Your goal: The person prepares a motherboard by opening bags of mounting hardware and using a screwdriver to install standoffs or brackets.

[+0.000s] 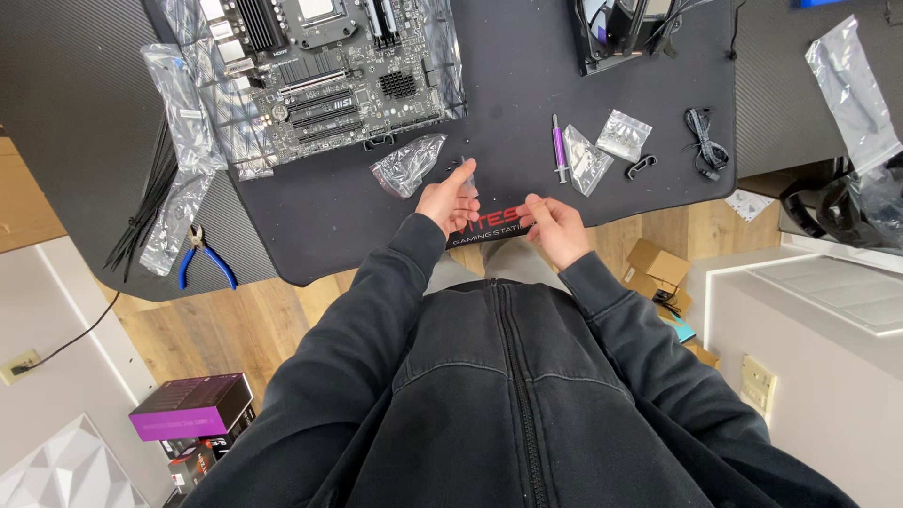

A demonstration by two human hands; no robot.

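A small clear plastic bag is pinched between thumb and fingers of the left hand, over the near edge of the black desk mat. The right hand is loosely curled just beside it, fingertips perhaps nipping something tiny; the view is too small to tell. A crumpled clear bag and the motherboard lie beyond.

wooden floor, dark desk, white cabinet

Small clear bag between hands
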